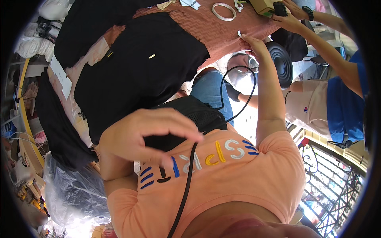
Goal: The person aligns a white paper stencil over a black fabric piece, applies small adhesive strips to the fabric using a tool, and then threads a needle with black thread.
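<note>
My left hand (141, 135) is raised in front of my chest, slightly blurred, its thumb and fingers apart and nothing between them. Out to the right, my right hand (257, 47) pinches a small white tag (239, 34) over the edge of a reddish-brown patterned cloth (234, 27). A black garment (135, 75) is spread over the work surface beyond my left hand. A small pale strip (152, 56) and a small yellow piece (110, 54) lie on the black fabric.
A white tape ring (224, 12) lies on the cloth. At right, a person's hands (291, 22) are by a cardboard box (262, 6), one with a black object (280, 9). A black round stool (279, 65) and black cable (254, 81) are nearby; clear plastic (75, 190) sits left.
</note>
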Demonstrator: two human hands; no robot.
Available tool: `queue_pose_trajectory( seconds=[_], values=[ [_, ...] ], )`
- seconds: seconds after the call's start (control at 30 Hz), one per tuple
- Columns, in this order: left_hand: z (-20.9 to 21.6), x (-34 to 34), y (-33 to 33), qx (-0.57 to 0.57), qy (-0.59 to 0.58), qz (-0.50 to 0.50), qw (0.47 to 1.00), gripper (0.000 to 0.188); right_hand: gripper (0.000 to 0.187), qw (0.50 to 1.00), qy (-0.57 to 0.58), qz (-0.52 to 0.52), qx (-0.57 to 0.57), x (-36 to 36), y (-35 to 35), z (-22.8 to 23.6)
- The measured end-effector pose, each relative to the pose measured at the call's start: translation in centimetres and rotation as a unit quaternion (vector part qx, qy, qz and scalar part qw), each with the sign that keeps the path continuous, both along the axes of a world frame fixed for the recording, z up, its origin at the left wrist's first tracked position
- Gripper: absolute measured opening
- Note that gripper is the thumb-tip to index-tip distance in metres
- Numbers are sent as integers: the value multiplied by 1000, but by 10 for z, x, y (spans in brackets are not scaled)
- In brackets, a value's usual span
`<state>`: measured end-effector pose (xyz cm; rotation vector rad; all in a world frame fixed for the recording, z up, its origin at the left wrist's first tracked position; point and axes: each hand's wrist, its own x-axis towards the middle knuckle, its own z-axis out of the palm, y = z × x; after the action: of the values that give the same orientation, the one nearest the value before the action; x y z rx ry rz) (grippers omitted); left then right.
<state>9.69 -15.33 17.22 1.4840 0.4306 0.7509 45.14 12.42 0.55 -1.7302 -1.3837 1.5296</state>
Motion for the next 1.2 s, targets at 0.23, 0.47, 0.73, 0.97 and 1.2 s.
queue_pose_trajectory(
  seconds=[0.23,0.47,0.73,0.97,1.2],
  values=[
    [-35,6,5,-123,70,244,959,34,32,965,-117,6,235,-16,-23,59],
    [-86,21,8,-182,13,442,878,33,18,932,192,290,103,-130,-159,109],
    [-106,-7,-3,-186,42,514,836,24,29,911,231,340,-23,-171,-190,79],
    [-103,-43,30,-177,130,503,836,27,49,790,-79,438,421,-186,-171,87],
    [-106,-57,68,-168,198,447,856,26,21,656,-35,419,627,-211,-138,61]
  ],
)
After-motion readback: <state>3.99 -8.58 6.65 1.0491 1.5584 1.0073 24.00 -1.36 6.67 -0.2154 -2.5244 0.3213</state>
